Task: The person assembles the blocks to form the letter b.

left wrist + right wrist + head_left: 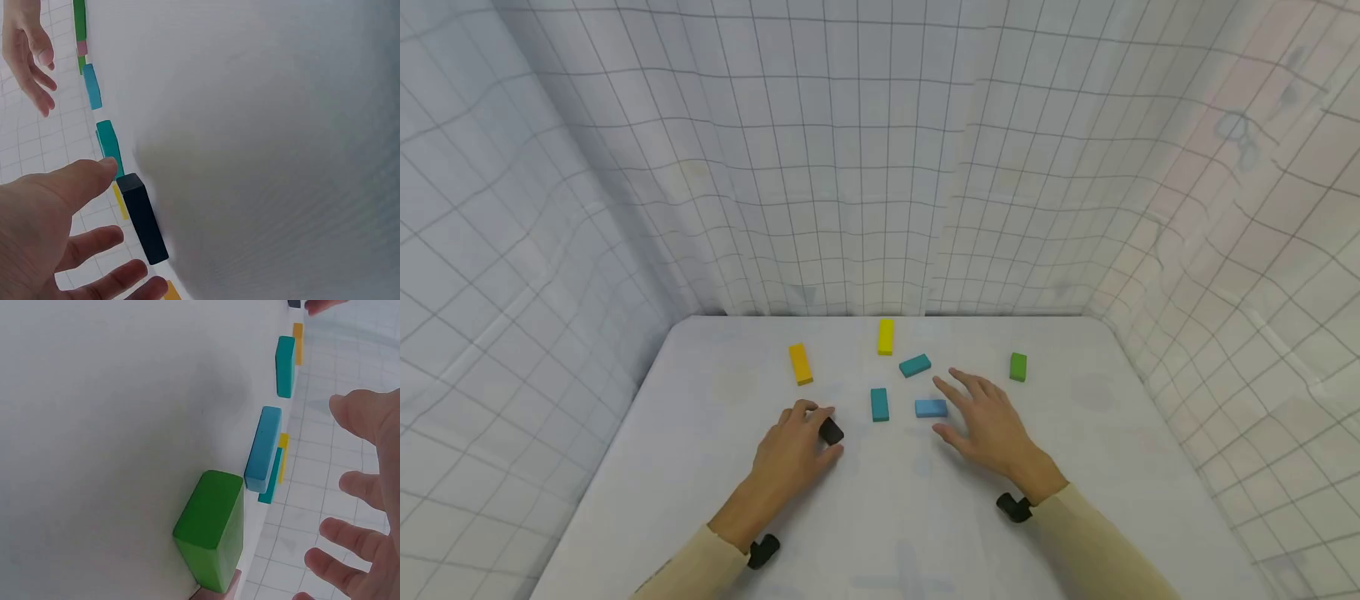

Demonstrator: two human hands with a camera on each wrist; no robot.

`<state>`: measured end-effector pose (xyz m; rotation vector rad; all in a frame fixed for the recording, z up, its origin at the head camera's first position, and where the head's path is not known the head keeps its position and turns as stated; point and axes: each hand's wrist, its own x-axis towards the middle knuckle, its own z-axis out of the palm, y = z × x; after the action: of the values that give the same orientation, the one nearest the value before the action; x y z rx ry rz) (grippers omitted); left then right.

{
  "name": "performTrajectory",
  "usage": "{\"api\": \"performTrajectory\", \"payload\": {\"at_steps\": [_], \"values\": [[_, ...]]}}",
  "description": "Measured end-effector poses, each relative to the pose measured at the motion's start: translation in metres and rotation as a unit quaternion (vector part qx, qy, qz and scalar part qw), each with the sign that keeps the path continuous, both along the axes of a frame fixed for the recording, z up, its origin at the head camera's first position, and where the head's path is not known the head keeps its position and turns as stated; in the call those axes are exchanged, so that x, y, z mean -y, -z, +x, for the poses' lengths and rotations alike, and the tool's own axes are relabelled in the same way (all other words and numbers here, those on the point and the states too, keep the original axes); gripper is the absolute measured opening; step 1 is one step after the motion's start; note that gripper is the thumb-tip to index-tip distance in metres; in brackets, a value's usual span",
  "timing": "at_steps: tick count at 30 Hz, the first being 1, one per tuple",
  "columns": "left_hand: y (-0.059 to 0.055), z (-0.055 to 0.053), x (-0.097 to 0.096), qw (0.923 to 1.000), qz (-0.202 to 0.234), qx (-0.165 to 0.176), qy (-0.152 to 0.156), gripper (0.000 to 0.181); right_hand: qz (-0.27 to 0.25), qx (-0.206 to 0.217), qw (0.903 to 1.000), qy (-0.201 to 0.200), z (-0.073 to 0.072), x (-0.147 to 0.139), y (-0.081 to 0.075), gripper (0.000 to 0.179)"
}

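Note:
My left hand reaches over a black block, thumb and fingers spread apart around it. The left wrist view shows the black block lying on the table, the fingertips not closed on it. My right hand hovers with fingers spread, just right of a light blue block. In the right wrist view, its fingers hold nothing. The light blue block lies there beyond a large green block, with part of a pinkish block behind the green one.
On the white table lie two teal blocks, a yellow block, an orange block and a green block at the right. White grid-patterned curtains enclose the table at the back and sides.

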<state>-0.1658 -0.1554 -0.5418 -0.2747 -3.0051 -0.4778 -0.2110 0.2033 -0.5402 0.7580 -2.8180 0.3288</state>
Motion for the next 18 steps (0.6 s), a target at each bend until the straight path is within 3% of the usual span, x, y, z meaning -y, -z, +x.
{"api": "performTrajectory", "payload": {"at_steps": [6, 18], "values": [[0.001, 0.001, -0.001, 0.9994, 0.034, -0.01, -0.002, 0.036, -0.026, 0.017, 0.9994, -0.017, -0.005, 0.008, 0.003, 0.069], [0.003, 0.001, -0.002, 0.9978, 0.063, -0.017, 0.008, 0.028, -0.026, 0.039, 0.9987, -0.018, -0.009, 0.02, 0.005, 0.062]]}}
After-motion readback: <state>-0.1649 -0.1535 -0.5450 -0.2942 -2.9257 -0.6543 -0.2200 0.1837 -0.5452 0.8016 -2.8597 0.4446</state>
